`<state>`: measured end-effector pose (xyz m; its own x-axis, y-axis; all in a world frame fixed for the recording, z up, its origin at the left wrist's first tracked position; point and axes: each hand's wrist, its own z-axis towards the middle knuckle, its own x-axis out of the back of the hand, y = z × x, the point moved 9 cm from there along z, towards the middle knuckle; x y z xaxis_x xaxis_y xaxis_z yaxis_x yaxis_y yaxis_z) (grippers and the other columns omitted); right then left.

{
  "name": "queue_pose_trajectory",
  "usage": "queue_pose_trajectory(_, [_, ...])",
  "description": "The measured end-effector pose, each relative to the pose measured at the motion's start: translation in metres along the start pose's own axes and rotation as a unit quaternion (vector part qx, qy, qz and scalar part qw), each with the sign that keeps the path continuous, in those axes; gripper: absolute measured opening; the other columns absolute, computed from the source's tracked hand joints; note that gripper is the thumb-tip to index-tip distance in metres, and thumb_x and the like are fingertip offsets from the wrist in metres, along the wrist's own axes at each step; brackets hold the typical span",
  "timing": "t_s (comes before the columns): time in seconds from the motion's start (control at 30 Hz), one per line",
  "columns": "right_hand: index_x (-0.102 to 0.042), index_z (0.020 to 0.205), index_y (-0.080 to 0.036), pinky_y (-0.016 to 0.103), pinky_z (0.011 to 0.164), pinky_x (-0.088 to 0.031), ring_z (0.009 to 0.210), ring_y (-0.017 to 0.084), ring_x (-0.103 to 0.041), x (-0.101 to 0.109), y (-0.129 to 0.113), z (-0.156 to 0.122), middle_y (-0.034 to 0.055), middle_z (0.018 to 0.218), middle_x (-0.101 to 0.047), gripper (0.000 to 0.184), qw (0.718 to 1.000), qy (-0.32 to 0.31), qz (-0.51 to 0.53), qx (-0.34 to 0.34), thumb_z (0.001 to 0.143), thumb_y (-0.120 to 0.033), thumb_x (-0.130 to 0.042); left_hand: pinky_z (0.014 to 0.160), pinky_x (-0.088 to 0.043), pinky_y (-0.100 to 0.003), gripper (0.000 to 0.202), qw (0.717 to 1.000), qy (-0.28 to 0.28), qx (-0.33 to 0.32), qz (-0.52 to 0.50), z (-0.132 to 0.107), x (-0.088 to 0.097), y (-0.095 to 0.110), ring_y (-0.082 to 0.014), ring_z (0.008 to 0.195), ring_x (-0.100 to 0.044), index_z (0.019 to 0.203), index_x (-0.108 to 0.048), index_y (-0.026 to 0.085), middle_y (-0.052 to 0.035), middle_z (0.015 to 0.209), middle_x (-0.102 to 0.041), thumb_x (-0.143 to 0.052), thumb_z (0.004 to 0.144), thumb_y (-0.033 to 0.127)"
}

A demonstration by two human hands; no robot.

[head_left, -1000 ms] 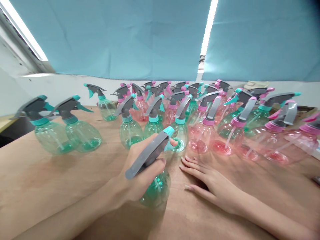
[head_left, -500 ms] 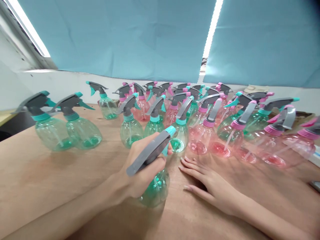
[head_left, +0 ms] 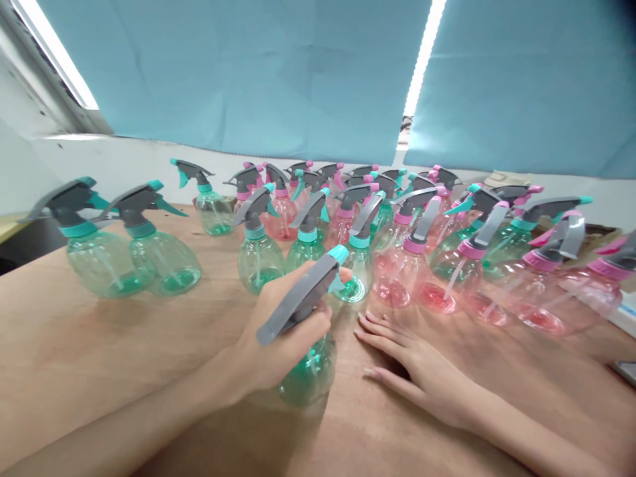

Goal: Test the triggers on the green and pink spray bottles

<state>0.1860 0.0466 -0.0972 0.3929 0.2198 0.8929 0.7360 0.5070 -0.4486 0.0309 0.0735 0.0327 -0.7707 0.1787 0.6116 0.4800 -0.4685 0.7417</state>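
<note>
My left hand (head_left: 283, 331) is wrapped round the neck of a green spray bottle (head_left: 309, 377) with a grey head and turquoise nozzle. Its index finger reaches forward by the trigger, and the palm hides the collar. My right hand (head_left: 412, 364) lies on the wooden table (head_left: 377, 437) with fingers stretched out and nothing in it. Just beyond the hands stand a green spray bottle (head_left: 358, 271) with a turquoise collar and a pink spray bottle (head_left: 400, 275). Left of these are two more green bottles, one spray bottle (head_left: 259, 262) and another spray bottle (head_left: 304, 255).
Several pink and green spray bottles crowd the back and right, among them a pink spray bottle (head_left: 454, 281). Two green ones, a spray bottle (head_left: 99, 265) and its neighbour (head_left: 166, 265), stand at the left. Blue sheeting (head_left: 248, 79) covers the wall behind.
My left index finger has stretched forward from its curled position near the trigger. The held bottle has shifted very slightly; my right hand stays in place.
</note>
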Motion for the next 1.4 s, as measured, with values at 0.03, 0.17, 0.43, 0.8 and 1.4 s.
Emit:
queue_pose_trajectory(0.03, [-0.042,0.146,-0.024,0.048,0.117,-0.029,0.143,0.025,-0.030,0.0002,-0.0001,-0.0001,0.0039,0.155,-0.034,0.059,1.000,0.001,0.002,0.000,0.096,-0.055,-0.043,0.049,-0.040,-0.024,0.036,1.000,0.001,-0.002,0.000,-0.0001,-0.0001,0.0004,-0.0157,0.056,-0.056,0.112,-0.060,0.025,0.0049,0.062,-0.054,-0.043,0.080,0.024])
queue_pose_trajectory(0.17, [-0.042,0.146,-0.025,0.049,0.116,-0.029,0.143,0.026,-0.030,0.0006,0.0002,-0.0004,0.0042,0.155,-0.035,0.059,1.000,0.005,0.010,0.000,0.096,-0.054,-0.045,0.050,-0.040,-0.024,0.032,1.000,0.001,-0.009,-0.007,0.0001,-0.0001,0.0022,-0.0156,0.058,-0.058,0.109,-0.059,0.025,0.0041,0.069,-0.058,-0.041,0.082,0.024])
queue_pose_trajectory(0.43, [-0.042,0.146,-0.025,0.048,0.117,-0.028,0.143,0.026,-0.030,0.0018,-0.0006,-0.0004,0.0049,0.154,-0.037,0.058,1.000,0.017,0.018,0.010,0.096,-0.052,-0.047,0.050,-0.039,-0.026,0.008,1.000,0.020,-0.005,0.002,0.0008,0.0032,0.0029,-0.0155,0.060,-0.056,0.078,-0.051,0.022,0.0032,0.067,-0.057,-0.043,0.077,0.024])
queue_pose_trajectory(0.8, [-0.041,0.146,-0.025,0.049,0.116,-0.028,0.143,0.026,-0.030,0.0015,-0.0003,-0.0006,0.0058,0.154,-0.036,0.058,1.000,0.016,0.021,0.014,0.096,-0.052,-0.047,0.051,-0.041,-0.028,0.013,1.000,0.021,0.003,0.009,0.0011,0.0036,0.0015,-0.0187,0.065,-0.058,0.082,-0.057,0.023,0.0017,0.067,-0.058,-0.045,0.076,0.024])
queue_pose_trajectory(1.4, [-0.041,0.146,-0.024,0.048,0.116,-0.028,0.143,0.026,-0.030,0.0014,-0.0007,-0.0006,0.0060,0.154,-0.037,0.057,0.999,0.017,0.017,0.020,0.096,-0.051,-0.047,0.050,-0.036,-0.026,0.040,0.999,-0.019,0.023,-0.041,0.0012,-0.0039,-0.0023,-0.0157,0.055,-0.049,0.114,-0.059,0.024,0.0050,0.058,-0.049,-0.046,0.077,0.023])
